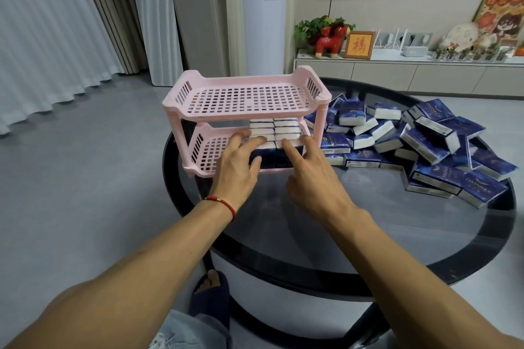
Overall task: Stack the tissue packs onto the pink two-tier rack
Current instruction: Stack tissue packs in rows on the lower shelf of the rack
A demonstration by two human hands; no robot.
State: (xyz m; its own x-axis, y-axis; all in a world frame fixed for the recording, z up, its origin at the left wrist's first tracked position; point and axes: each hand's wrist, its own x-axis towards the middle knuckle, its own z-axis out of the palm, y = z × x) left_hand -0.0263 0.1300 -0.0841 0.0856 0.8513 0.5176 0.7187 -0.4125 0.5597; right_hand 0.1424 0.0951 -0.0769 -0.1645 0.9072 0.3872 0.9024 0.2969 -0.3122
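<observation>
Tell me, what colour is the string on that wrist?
Red. The string circles the left wrist, clearest in the head view.

One pink rack [243, 99], two tiers; two hands; tissue packs [431, 147] too many to count.

Both forearms are bare to the elbow — no sleeves show. A thin red cord bracelet [224, 204] with one small gold-coloured bead circles the wrist of the left hand [236, 171]; the right hand [314, 178] wears no ring or band. Lower down, pale blue frayed denim [181, 330] covers a leg — and a dark navy open-toed slipper [211, 296] covers a foot.
</observation>
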